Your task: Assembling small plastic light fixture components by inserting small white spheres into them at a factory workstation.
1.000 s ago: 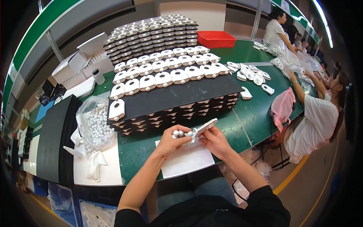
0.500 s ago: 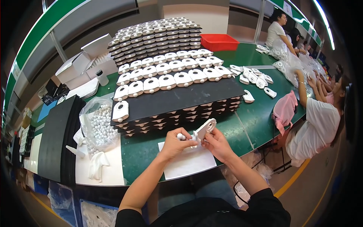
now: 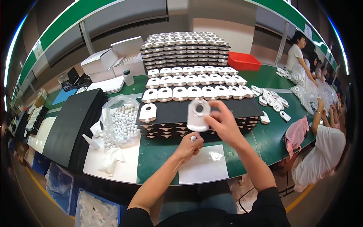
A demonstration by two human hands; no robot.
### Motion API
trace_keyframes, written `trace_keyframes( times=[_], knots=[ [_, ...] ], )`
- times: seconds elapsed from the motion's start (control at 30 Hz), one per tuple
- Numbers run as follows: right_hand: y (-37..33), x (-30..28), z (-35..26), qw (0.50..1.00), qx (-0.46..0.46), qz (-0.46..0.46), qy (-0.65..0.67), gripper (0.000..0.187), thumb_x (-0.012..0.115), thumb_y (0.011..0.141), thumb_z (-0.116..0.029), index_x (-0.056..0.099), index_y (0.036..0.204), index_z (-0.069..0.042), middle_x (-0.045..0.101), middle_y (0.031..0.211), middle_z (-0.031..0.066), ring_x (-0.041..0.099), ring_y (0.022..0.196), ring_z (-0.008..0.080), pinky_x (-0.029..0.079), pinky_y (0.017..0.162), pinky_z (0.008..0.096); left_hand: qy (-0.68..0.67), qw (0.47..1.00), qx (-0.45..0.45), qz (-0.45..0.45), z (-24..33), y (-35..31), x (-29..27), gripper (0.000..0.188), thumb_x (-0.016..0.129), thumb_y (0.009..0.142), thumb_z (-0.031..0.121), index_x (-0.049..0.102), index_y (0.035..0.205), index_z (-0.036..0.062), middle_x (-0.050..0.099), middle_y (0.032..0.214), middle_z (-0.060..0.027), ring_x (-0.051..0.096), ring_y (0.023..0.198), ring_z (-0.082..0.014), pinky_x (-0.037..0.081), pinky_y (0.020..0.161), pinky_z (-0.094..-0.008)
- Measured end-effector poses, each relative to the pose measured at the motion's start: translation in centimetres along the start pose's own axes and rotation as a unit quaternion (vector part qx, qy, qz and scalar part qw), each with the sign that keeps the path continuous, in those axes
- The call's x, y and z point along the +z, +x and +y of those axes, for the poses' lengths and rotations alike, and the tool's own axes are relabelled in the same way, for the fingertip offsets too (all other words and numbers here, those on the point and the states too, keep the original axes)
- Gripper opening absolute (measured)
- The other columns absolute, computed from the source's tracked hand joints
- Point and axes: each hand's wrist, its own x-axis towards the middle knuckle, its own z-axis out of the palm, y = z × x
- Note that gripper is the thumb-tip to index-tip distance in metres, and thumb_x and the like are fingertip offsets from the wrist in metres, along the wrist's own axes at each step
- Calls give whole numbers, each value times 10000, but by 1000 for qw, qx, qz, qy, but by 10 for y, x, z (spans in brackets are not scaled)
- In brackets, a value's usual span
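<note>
My right hand (image 3: 225,126) pinches a white plastic housing (image 3: 195,121) with a round hole and holds it up over the black board (image 3: 172,111). Below and slightly left of it, my left hand (image 3: 186,148) is closed, with a small white ball (image 3: 193,138) showing among its fingers. Rows of like housings, each with a ball at its near end, line the far part of the board. A single finished-looking housing (image 3: 148,112) sits at the board's near left corner. Under my hands lies a white sheet (image 3: 204,170).
Left of the stacked boards is a clear bag of white balls (image 3: 126,119), beside a white nozzle-tipped bottle (image 3: 90,142) and a cloth (image 3: 112,159). Black boards (image 3: 72,130) stand further left. Loose housings (image 3: 272,99), a red bin (image 3: 244,61) and co-workers (image 3: 319,151) are at right.
The housing has gone from between both hands, low over the sheet, up and forward to the board in my right hand. My left hand has separated from it. The view has shifted.
</note>
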Motion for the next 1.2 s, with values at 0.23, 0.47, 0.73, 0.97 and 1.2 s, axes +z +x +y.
trace_keyframes(
  times=[0.23, 0.47, 0.73, 0.97, 1.2],
  knots=[
    [81, 61, 10, 988, 109, -72, -77, 354, 613, 764, -135, 542, 1033, 84, 618, 774, 115, 553, 622, 118, 442, 554, 235, -209, 973, -94, 12, 2, 5, -13, 479, 445, 824, 558, 473, 803, 80, 464, 729, -23, 387, 560, -81, 193, 349, -141],
    [96, 70, 29, 992, 99, 9, -79, 334, 641, 744, -107, 551, 1005, 82, 610, 784, 136, 598, 594, 181, 479, 529, 296, -249, 960, -125, -32, 3, 10, -9, 382, 473, 872, 441, 495, 824, 63, 484, 698, -32, 439, 549, -102, 209, 323, -147],
    [-25, 112, -93, 853, -370, -239, -281, 131, 596, 763, -153, 610, 886, -108, 600, 728, 41, 599, 626, 222, 458, 517, 288, -324, 938, -117, 20, -3, 7, -25, 234, 406, 901, 264, 484, 953, 49, 533, 798, -75, 476, 561, -136, 298, 319, -157],
    [-118, 86, -177, 789, -486, -308, -215, 118, 569, 774, -171, 496, 723, -94, 422, 594, 11, 474, 493, 138, 375, 403, 240, -305, 941, -127, -81, -3, 17, -20, 230, 447, 909, 281, 465, 897, 52, 465, 731, -55, 419, 543, -107, 264, 303, -144],
    [-152, 69, -177, 792, -519, -219, -235, 88, 560, 760, -138, 499, 710, -98, 418, 585, 19, 462, 486, 130, 354, 389, 234, -272, 950, -118, -97, -2, 12, -23, 328, 459, 879, 428, 455, 821, 105, 417, 650, -11, 394, 516, -89, 232, 293, -143]
  ],
)
